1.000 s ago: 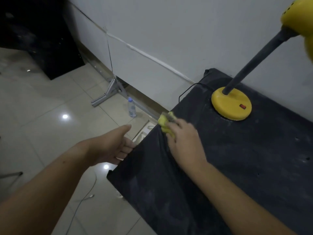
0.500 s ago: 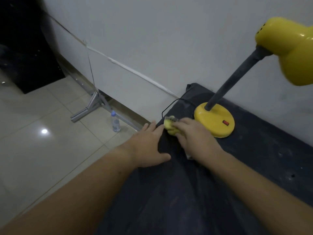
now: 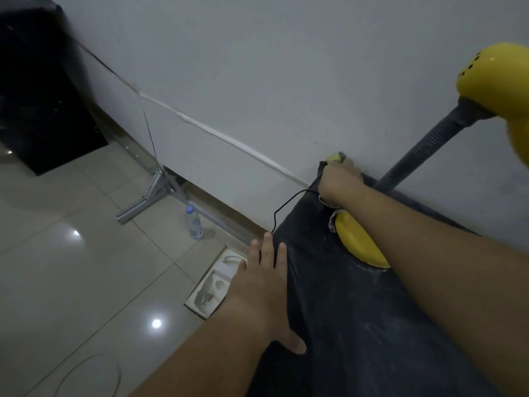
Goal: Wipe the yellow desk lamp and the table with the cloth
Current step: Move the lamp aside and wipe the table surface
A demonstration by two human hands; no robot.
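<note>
Grey wall and pale floor tiles bound the dark, dust-streaked tabletop, where the yellow desk lamp with round base stands by the wall. Right hand, closed round the small yellow cloth, has moved past the base to the far corner, so table wiping appears underway, lamp pending; left hand lies flat, fingers straight, on the side edge. Thin black cord trails over that corner, a likely snag.

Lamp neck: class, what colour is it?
Dark grey and ribbed; the lamp neck shows best in the head view.
</note>
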